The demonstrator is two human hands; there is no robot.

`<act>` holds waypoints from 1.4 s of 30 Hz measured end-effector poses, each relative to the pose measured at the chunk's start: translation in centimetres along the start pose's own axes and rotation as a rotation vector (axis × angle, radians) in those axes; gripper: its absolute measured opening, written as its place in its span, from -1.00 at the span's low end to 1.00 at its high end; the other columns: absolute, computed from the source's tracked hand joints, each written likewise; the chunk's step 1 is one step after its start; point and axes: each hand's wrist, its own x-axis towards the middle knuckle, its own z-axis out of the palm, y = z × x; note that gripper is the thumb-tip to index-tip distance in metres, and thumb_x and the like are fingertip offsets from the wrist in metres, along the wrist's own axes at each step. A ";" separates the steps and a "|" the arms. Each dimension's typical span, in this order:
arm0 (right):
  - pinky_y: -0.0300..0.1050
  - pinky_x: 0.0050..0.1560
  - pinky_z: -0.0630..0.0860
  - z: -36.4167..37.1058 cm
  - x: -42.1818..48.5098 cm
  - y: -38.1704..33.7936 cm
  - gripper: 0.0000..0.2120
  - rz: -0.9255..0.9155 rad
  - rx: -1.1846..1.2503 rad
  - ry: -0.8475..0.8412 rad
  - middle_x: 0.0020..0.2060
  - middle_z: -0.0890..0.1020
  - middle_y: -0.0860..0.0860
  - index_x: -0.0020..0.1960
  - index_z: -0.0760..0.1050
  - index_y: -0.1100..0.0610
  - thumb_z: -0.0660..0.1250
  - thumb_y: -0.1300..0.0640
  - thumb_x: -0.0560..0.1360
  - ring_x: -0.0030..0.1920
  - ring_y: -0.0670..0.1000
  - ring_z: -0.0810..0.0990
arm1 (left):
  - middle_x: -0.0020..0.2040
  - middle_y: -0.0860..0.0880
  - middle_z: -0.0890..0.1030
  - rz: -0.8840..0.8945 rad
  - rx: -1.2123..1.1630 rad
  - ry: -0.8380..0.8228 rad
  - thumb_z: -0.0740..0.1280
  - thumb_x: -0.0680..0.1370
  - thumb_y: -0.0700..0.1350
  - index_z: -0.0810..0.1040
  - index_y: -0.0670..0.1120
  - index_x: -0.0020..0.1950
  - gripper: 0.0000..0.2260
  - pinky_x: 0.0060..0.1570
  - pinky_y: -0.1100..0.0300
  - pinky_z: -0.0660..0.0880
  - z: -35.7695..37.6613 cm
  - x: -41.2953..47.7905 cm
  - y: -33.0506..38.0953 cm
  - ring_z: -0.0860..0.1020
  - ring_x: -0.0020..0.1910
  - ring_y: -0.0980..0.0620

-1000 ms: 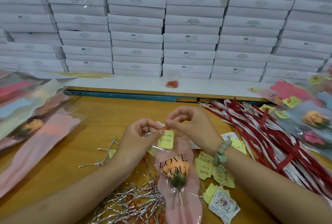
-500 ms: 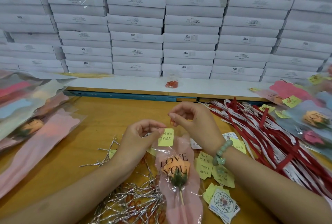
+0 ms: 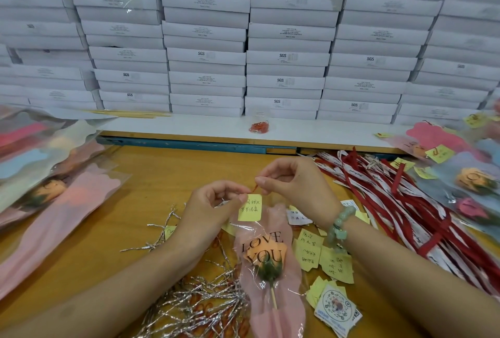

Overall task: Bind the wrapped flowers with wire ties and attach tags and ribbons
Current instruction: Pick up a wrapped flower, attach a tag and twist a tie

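Head view: a wrapped flower (image 3: 266, 256) lies on the wooden table (image 3: 140, 175) just in front of the person, its pink sleeve printed LOVE YOU and its stick pointing toward the near edge. Both hands meet above the sleeve's top end. The left hand (image 3: 213, 202) has its fingers curled, thumb and forefinger pinching one end of a thin red wire tie (image 3: 254, 189), from which a yellow tag (image 3: 250, 207) with handwriting hangs. The right hand (image 3: 295, 183), fingers also curled, pinches the other end of that tie between thumb and forefinger; a pale green bracelet (image 3: 341, 225) sits on its wrist.

A heap of silver wire ties (image 3: 194, 302) lies left of the flower's stem, under the left forearm. More yellow tags (image 3: 322, 256) and some round-printed cards (image 3: 335, 308) are scattered just right of the sleeve. Further right runs a spread of red and white ribbons (image 3: 392, 202), and beyond it wrapped flowers (image 3: 465, 175) already carrying tags. Another pile of wrapped flowers (image 3: 40, 175) lies at the left edge. Behind the table, stacked white boxes (image 3: 286, 34) fill the background, with a small bag of red ties (image 3: 259, 126) on the white ledge in front of them
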 end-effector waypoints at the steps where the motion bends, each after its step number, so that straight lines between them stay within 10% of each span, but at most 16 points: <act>1: -0.25 -0.15 0.59 0.0 0.0 0.0 -0.92 -0.006 -0.018 0.016 -0.35 0.69 -0.01 -0.17 0.64 0.12 0.49 0.11 0.43 -0.33 -0.12 0.65 | -0.24 0.02 0.65 0.001 -0.003 -0.001 0.41 0.52 -0.19 0.70 0.06 -0.07 -0.86 0.03 0.05 0.55 0.0 0.0 0.0 0.64 -0.12 0.04; 37: -0.28 -0.18 0.50 0.7 -0.3 0.0 -0.94 -0.121 -0.207 -0.013 -0.23 0.65 -0.09 -0.19 0.65 0.05 0.52 0.16 0.39 -0.26 -0.19 0.56 | -0.13 0.01 0.70 -0.012 0.006 -0.004 0.40 0.53 -0.18 0.71 0.10 -0.03 -0.82 0.08 0.05 0.57 0.0 -0.1 0.1 0.65 -0.01 0.00; 42: -0.26 -0.15 0.59 0.4 -0.2 0.1 -0.99 0.003 0.020 -0.029 -0.23 0.72 -0.03 -0.16 0.68 0.12 0.49 0.19 0.42 -0.20 -0.08 0.68 | -0.26 0.06 0.66 -0.004 -0.013 0.002 0.42 0.52 -0.20 0.69 0.06 -0.04 -0.85 -0.14 0.30 0.56 0.0 0.0 0.0 0.64 -0.20 0.15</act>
